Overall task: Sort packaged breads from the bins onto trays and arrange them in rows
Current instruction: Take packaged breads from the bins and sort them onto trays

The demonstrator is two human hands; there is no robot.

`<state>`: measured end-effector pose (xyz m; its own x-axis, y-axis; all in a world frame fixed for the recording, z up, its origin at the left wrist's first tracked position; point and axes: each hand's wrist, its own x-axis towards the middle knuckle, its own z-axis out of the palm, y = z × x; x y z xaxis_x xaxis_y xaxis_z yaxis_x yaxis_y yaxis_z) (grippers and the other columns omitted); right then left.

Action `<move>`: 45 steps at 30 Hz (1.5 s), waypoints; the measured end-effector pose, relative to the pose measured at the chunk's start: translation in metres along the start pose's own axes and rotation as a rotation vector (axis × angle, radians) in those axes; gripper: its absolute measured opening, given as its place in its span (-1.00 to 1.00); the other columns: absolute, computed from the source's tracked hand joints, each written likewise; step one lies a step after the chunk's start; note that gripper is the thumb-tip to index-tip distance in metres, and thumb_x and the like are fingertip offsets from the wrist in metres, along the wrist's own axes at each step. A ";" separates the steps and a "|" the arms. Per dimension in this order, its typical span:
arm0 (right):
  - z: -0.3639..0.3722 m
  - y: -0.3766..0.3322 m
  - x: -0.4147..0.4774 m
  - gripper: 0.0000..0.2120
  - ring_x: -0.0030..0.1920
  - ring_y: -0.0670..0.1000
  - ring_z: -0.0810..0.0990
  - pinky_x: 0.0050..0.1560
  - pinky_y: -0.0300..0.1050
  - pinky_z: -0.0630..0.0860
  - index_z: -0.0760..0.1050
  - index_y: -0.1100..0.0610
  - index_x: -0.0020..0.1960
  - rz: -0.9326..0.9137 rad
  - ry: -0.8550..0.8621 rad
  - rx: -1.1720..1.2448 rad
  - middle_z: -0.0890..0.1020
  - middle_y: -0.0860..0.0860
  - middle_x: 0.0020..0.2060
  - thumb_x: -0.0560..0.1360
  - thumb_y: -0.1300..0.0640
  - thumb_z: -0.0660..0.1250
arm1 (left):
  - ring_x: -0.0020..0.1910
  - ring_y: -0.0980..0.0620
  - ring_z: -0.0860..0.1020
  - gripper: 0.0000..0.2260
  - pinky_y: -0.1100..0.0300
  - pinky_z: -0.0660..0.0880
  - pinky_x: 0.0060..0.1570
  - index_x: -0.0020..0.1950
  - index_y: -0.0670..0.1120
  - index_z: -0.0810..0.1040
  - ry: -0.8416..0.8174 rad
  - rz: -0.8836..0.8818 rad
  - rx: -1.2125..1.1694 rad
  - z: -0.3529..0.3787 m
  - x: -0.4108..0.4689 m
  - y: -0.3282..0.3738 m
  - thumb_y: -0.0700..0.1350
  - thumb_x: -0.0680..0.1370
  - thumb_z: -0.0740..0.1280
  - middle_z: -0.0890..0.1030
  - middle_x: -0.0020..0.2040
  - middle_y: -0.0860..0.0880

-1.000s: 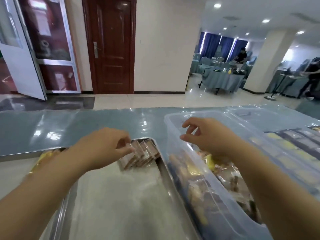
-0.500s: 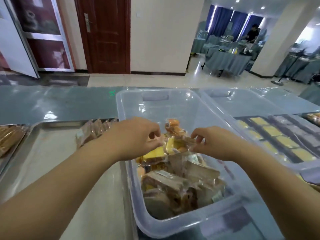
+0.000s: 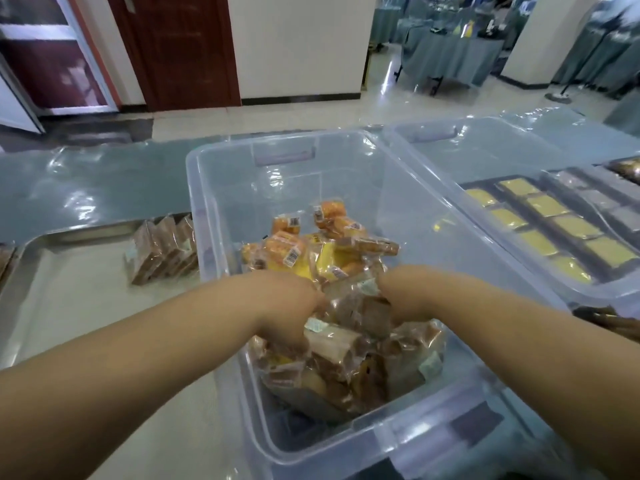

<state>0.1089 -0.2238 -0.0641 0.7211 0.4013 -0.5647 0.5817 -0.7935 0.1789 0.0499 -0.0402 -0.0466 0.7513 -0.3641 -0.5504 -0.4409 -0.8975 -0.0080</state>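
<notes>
Two clear bins point(image 3: 221, 188) point(image 3: 485, 147), one metal tray point(image 3: 79, 306), two hands point(image 3: 289, 306) point(image 3: 403, 292).

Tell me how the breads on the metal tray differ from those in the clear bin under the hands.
Tray breads stand on edge in a tidy row on the metal tray; bin breads lie heaped in the clear bin. Tray breads are all brown; bin breads mix orange, yellow and brown. The left hand and right hand reach into the bin breads, not the tray breads. Both are clear-wrapped.
</notes>
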 end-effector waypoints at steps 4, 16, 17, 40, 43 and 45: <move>-0.001 0.003 0.005 -0.81 -0.12 0.08 0.52 -0.08 -0.06 0.48 0.54 0.19 0.09 0.018 0.018 0.006 0.61 0.09 0.02 0.49 0.18 0.34 | 0.26 -0.08 0.40 -0.40 0.02 0.39 0.09 0.48 0.19 0.16 -0.207 0.003 0.072 0.005 0.007 0.005 0.16 0.49 0.31 0.37 0.37 -0.01; -0.023 0.016 -0.013 -0.76 -0.09 0.06 0.43 -0.13 -0.12 0.30 0.33 0.09 0.06 0.152 0.352 0.516 0.46 0.01 -0.10 0.57 -0.07 0.25 | 0.04 -0.04 0.42 -0.42 0.11 0.36 -0.06 0.46 0.05 0.22 -0.372 0.039 0.033 0.005 0.007 0.009 0.07 0.50 0.36 0.46 0.25 -0.06; -0.022 0.017 -0.014 -0.74 -0.08 0.06 0.44 -0.13 -0.11 0.31 0.34 0.10 0.08 0.158 0.353 0.530 0.47 0.02 -0.09 0.57 -0.07 0.24 | 0.01 -0.03 0.41 -0.41 0.11 0.36 -0.07 0.46 0.05 0.21 -0.394 0.048 0.039 0.004 0.006 0.010 0.03 0.50 0.38 0.46 0.24 -0.06; -0.023 0.015 -0.027 -0.77 -0.10 -0.02 0.46 -0.26 -0.20 0.33 0.45 0.00 0.03 0.087 0.462 0.751 0.49 -0.07 -0.12 0.49 -0.10 0.35 | 0.00 0.11 0.48 -0.82 0.10 0.47 0.09 0.09 0.04 0.59 0.372 -0.026 -0.376 -0.009 0.005 0.002 -0.08 0.61 0.20 0.53 0.02 0.08; -0.022 0.009 -0.027 -0.77 -0.11 -0.07 0.48 -0.18 -0.22 0.39 0.46 0.00 0.07 -0.023 0.377 0.755 0.52 -0.09 -0.11 0.52 -0.12 0.31 | -0.16 0.15 0.53 -0.82 0.13 0.52 -0.06 -0.05 0.02 0.60 0.516 -0.070 -0.490 -0.010 0.007 -0.002 -0.11 0.60 0.19 0.56 -0.07 0.06; -0.022 0.005 -0.028 -0.73 -0.02 -0.04 0.52 0.01 -0.12 0.48 0.48 0.00 0.11 -0.089 0.315 0.805 0.55 -0.06 -0.02 0.53 -0.15 0.27 | -0.29 0.14 0.59 -0.82 0.17 0.57 -0.22 -0.12 0.00 0.56 0.550 -0.101 -0.587 -0.011 0.008 -0.005 -0.11 0.61 0.19 0.56 -0.16 0.04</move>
<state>0.1004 -0.2289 -0.0294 0.8254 0.4906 -0.2792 0.2834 -0.7879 -0.5467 0.0640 -0.0413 -0.0418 0.9750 -0.2074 -0.0803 -0.1431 -0.8614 0.4874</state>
